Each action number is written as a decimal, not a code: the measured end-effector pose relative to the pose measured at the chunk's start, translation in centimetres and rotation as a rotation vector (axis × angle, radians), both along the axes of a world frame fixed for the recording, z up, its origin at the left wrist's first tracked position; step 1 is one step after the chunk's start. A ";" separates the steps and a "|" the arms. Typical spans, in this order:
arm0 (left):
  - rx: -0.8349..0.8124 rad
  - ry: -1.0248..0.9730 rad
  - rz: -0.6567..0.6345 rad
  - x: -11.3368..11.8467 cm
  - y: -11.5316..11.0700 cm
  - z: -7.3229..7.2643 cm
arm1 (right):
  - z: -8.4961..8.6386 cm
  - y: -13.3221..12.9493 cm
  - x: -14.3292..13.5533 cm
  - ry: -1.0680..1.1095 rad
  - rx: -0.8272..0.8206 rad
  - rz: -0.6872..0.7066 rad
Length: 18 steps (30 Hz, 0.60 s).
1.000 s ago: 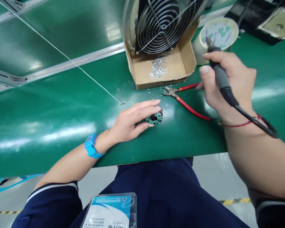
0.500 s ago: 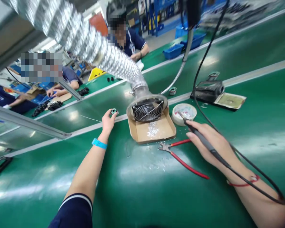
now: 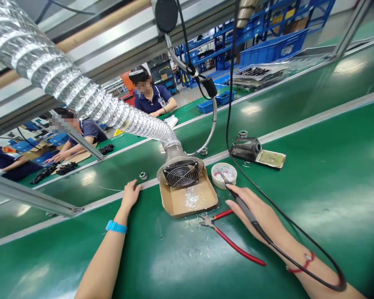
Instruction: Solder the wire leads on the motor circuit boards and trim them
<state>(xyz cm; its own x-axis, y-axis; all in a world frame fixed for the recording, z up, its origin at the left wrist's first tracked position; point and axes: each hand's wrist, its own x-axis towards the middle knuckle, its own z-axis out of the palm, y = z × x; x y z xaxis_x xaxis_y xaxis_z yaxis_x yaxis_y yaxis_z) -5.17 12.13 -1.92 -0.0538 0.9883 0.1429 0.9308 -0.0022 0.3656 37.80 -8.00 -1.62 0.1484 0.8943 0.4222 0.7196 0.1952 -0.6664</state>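
My right hand [image 3: 252, 207] holds a dark soldering iron [image 3: 244, 207], its tip in a round white tub [image 3: 223, 175] of small bits. At the belt's near metal edge is my left hand [image 3: 131, 194], thumb and fingers apart, nothing between them. A small round coil part [image 3: 143, 176] sits on the belt just beyond it. Between my hands stands a cardboard tray [image 3: 174, 204] with clipped wire pieces, under a fan [image 3: 181, 174] on a foil duct [image 3: 121, 116]. Red-handled cutters [image 3: 233, 241] lie open in front of the tray.
An iron stand [image 3: 247, 149] with a sponge tray [image 3: 271, 159] is at the right. Two more coil parts [image 3: 204, 151] [image 3: 242, 134] rest on the belt. The iron's black cable loops along my right arm. Several people sit across the belt.
My left hand has let go of the coil part, which now stands on the belt. The view has tilted up and shifted. The iron's tip stays at the tub.
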 end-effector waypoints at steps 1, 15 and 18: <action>-0.001 -0.002 -0.025 -0.6 -0.4 -0.2 | -0.1 0.0 0.0 0.005 0.000 -0.002; -0.038 -0.196 -0.216 2.2 -3.3 -1.3 | -0.8 0.8 1.8 0.121 -0.243 -0.119; -0.088 -0.264 -0.259 2.5 -3.5 -1.2 | -0.9 0.8 1.9 0.137 -0.255 -0.151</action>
